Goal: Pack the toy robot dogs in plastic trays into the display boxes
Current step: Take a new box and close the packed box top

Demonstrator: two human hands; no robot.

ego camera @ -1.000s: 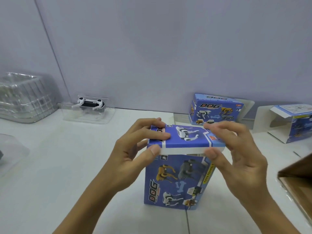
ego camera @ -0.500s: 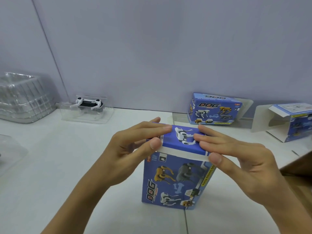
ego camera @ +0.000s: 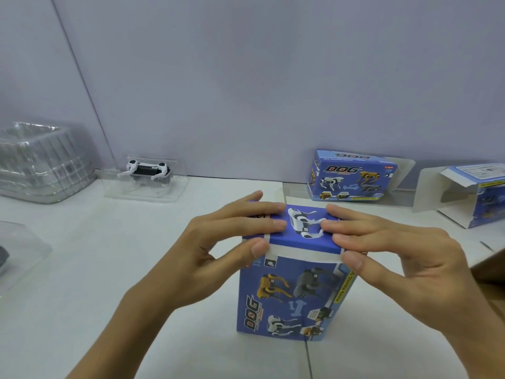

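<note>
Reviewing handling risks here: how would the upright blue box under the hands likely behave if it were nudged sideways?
The upright blue box stands on a narrow end, taller than wide, so it would probably tip rather than slide. Its printed card looks smooth, likely slick on the white table. Both the left hand and right hand press the top flap, steadying it.

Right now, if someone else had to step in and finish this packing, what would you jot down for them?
Left hand and right hand: straight fingers press the top flap of the upright display box, thumbs on its front edge.
Done: flap nearly closed; contents hidden.
Left: tuck the flap. A toy dog in its tray waits at the back left; an open box lies at the right. Another box lies by the wall.
</note>
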